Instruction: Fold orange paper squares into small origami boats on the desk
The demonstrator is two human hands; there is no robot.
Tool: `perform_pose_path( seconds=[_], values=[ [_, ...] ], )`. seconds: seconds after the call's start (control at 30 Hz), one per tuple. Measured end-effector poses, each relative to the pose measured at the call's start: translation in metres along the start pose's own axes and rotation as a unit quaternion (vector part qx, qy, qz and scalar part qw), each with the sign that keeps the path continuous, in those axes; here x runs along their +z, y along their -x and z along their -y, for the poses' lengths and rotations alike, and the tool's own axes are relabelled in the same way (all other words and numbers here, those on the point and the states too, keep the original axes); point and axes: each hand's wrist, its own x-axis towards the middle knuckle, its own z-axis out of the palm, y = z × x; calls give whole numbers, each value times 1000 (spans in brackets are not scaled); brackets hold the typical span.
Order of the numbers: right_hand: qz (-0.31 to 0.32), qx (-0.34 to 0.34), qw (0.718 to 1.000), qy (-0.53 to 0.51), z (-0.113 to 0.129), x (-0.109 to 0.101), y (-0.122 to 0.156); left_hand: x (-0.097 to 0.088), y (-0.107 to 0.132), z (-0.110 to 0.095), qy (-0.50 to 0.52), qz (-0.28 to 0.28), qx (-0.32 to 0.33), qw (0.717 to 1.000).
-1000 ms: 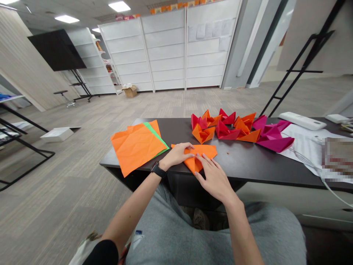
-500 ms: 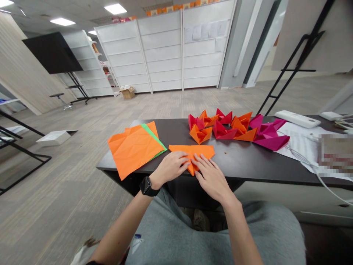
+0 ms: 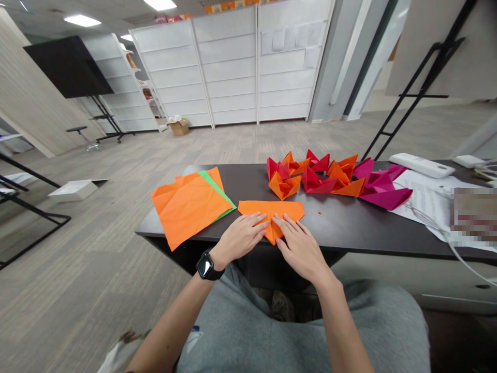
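Observation:
A folded orange paper [image 3: 272,208] lies flat at the table's front edge, with a straight top side and a point toward me. My left hand [image 3: 243,234] rests its outstretched fingers on the paper's left part. On the right part, my right hand [image 3: 301,243] presses down with fingers spread flat. The fingertips of both hands nearly meet along the middle of the paper, and they hide some of its folds. Just behind it sits an orange paper boat [image 3: 284,186].
Several folded paper boats in red, orange and magenta [image 3: 386,196] stand at the back right. Loose orange sheets [image 3: 190,207] with a green sheet [image 3: 217,190] lie left. Printed papers [image 3: 421,194], a white power strip [image 3: 421,166] and cables occupy the table's [image 3: 349,228] right end.
Both hands stay on the orange paper, with the fingers shifted slightly and the right fingers a little farther from the lower point. The camera view has moved slightly.

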Motion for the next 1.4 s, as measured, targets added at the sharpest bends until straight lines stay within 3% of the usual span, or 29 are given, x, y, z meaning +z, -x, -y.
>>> perform_pose_path(
  seconds=[0.33, 0.73, 1.03, 1.2, 1.27, 1.4],
  values=[
    [-26, 12, 999, 34, 4, 7, -3, 2, -1, -5, -11, -11, -10, 1000],
    [40, 1, 998, 58, 4, -6, -7, 3, 7, 3, -18, -6, 97, 995],
    [69, 25, 995, 71, 12, -13, -9, 0, 32, -19, -30, -9, 106, 994],
    [66, 15, 995, 72, 12, -17, -10, -15, 32, -24, 1, 3, 115, 993],
    [62, 7, 996, 67, 12, -17, -9, -19, 23, -21, 27, 7, 91, 995],
    [57, 11, 996, 60, 11, -14, -8, -12, -1, -9, 15, -11, -53, 998]
  ],
)
